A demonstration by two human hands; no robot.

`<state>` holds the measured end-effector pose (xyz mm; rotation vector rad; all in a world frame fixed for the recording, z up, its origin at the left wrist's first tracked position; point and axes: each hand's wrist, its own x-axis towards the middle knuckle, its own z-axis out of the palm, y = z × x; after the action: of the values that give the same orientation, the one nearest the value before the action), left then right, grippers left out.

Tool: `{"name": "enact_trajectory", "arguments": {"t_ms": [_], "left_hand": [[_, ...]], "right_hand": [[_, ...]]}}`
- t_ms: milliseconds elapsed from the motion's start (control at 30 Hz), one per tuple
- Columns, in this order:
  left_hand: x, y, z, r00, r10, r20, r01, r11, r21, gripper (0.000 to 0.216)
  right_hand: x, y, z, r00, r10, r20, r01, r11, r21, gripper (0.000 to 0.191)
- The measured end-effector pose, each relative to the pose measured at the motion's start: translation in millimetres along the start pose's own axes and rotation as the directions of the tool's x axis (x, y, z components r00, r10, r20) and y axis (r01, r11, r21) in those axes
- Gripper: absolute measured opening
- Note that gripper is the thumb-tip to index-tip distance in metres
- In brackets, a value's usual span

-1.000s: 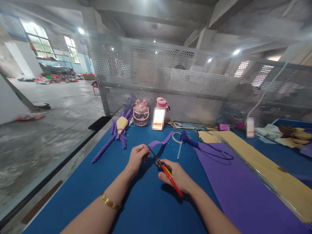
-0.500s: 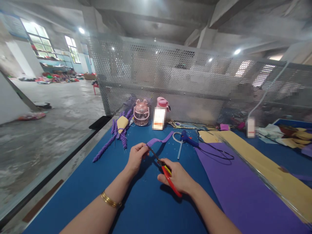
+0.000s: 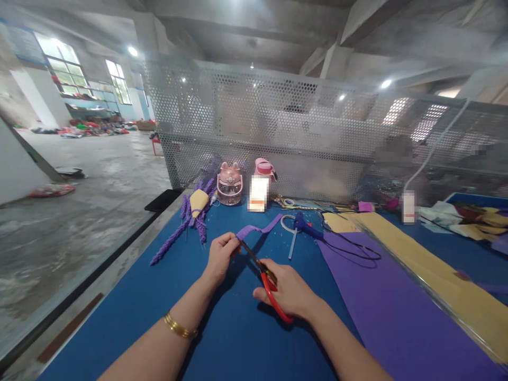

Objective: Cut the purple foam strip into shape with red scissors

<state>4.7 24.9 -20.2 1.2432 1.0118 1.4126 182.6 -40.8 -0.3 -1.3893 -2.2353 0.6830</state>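
My left hand point(image 3: 223, 257) pinches one end of a narrow purple strip point(image 3: 254, 229), whose wavy free end stretches away to the right over the blue tabletop. In my right hand point(image 3: 286, 290) is a pair of scissors with red handles point(image 3: 275, 302). Their dark blades point up and left, with the tips at the strip beside my left fingertips. How far apart the blades are, I cannot tell. A blue glue gun point(image 3: 308, 227) with a clear glue stick point(image 3: 292, 244) lies just beyond my right hand.
Purple braided stems with a yellow wrap point(image 3: 199, 201) lie at the far left. A pink clear-sided jar point(image 3: 229, 185) and a pink bottle point(image 3: 264, 167) stand at the back. Purple sheet point(image 3: 381, 301) and yellow sheet point(image 3: 440, 275) cover the right side. A perforated metal screen point(image 3: 270, 121) rises behind.
The scissors have turned slightly, and their handles have shifted a little left with my right hand. My left hand and the purple strip's held end have moved slightly left.
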Motion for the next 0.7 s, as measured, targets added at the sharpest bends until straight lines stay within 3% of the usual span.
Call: {"name": "enact_trajectory", "arguments": {"t_ms": [700], "left_hand": [[-1.6, -3.1, 1.2, 0.998, -0.024, 0.049, 0.026, 0.999, -0.04, 0.021]], "right_hand": [[-0.3, 0.3, 0.4, 0.999, -0.023, -0.035, 0.021, 0.998, -0.063, 0.032]]}}
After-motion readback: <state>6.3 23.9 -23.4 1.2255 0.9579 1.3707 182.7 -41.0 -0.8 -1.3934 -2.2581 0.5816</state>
